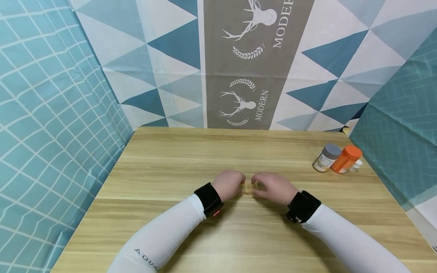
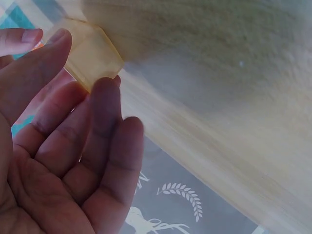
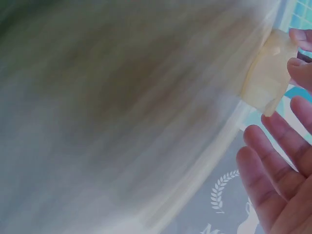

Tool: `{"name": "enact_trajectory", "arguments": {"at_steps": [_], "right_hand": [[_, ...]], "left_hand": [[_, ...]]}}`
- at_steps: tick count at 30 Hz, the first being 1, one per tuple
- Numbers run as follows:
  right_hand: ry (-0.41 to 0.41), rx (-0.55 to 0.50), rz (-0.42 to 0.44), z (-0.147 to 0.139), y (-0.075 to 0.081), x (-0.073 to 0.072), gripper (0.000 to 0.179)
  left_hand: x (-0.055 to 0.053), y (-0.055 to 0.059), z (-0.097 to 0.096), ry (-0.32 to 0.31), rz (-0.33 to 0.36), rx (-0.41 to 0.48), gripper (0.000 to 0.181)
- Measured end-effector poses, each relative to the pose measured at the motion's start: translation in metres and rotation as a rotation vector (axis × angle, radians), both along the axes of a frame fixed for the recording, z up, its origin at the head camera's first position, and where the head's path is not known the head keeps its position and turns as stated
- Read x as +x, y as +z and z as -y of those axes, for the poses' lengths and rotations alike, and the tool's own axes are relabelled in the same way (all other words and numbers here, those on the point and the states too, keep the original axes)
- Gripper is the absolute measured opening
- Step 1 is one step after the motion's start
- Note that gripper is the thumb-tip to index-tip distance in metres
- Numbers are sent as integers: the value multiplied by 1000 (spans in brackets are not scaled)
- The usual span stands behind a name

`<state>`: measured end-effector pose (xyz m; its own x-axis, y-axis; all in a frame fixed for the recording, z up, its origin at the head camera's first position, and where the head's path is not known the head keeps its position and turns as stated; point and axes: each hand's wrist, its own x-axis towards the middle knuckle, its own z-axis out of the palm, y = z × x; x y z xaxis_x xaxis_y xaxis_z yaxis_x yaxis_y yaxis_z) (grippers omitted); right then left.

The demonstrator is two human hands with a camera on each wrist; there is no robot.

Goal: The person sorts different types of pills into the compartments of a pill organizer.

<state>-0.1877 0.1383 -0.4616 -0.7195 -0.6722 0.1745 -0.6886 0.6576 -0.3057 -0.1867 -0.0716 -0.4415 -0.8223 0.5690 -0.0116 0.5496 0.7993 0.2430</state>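
A small translucent yellow plastic box (image 1: 248, 187) is between the two hands, near the middle of the wooden table. My left hand (image 1: 229, 184) pinches its left end; in the left wrist view the thumb lies on the box (image 2: 96, 54) and fingertips are against its lower edge. My right hand (image 1: 275, 187) pinches the other end, with the thumb on one face of the box (image 3: 269, 73) and a fingertip at its lower corner in the right wrist view. Its other fingers are spread loosely. Faint marks on the box are too small to read.
At the table's (image 1: 164, 151) far right stand a grey-capped bottle (image 1: 326, 157), an orange bottle (image 1: 346, 159) and a small white-capped bottle (image 1: 356, 165). Patterned cloth (image 1: 232, 68) hangs behind the table, with blue cloth on both sides.
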Motion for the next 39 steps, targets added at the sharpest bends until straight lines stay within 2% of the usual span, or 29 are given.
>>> {"name": "enact_trajectory", "arguments": {"at_steps": [3, 6, 13, 24, 33, 39], "right_hand": [[27, 41, -88, -1, 2, 1, 24], [41, 69, -120, -1, 1, 0, 25], [52, 83, -114, -2, -1, -2, 23], [58, 44, -78, -4, 6, -5, 17], [-104, -10, -5, -1, 9, -16, 16], [-155, 10, 60, 4, 9, -28, 15]], "left_hand": [[0, 0, 0, 5, 3, -8, 16], [-1, 1, 1, 6, -2, -9, 15], [-1, 1, 0, 6, -8, -12, 14], [-3, 0, -1, 2, -3, -10, 15], [-3, -3, 0, -17, -18, -8, 17], [-3, -2, -1, -10, -11, -12, 17]]}}
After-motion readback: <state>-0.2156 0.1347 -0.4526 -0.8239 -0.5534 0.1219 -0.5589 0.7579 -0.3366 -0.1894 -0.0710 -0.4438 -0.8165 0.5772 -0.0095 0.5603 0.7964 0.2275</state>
